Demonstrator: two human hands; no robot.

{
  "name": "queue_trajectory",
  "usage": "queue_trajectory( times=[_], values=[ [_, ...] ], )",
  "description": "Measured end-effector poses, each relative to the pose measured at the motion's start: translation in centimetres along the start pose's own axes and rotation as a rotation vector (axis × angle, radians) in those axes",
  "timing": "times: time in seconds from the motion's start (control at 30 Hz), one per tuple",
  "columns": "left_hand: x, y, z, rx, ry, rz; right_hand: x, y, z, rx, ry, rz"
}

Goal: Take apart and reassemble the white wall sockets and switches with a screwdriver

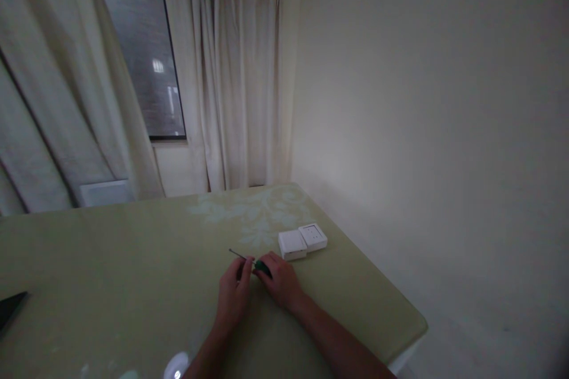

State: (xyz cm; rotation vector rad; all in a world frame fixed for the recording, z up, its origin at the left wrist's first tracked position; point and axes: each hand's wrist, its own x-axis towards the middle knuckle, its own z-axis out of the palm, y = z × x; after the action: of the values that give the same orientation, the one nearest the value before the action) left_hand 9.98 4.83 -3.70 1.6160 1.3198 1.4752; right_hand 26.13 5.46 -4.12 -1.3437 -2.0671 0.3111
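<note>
A small screwdriver (259, 266) with a dark green handle and a thin metal shaft lies between my two hands on the pale green table (111, 260). My right hand (281, 280) is closed around the green handle. My left hand (235, 295) has its fingers curled, pinching the shaft near the handle; the shaft's tip points away to the left. Just beyond my right hand sit two white square wall fittings side by side: a plain switch plate (292, 244) and a socket plate (313, 237).
The table's right edge and rounded near corner (418, 325) drop off toward a bare cream wall. Cream curtains (231, 71) and a dark window (142, 47) stand behind the table. A dark flat object (11, 308) lies at the left edge.
</note>
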Motion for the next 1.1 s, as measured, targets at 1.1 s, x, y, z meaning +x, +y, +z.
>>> queue_trajectory(
  times=[1.1],
  values=[
    [-0.84, -0.36, -0.11, -0.018, 0.071, -0.087, 0.68, -0.39, 0.79, -0.002, -0.065, -0.032]
  ],
)
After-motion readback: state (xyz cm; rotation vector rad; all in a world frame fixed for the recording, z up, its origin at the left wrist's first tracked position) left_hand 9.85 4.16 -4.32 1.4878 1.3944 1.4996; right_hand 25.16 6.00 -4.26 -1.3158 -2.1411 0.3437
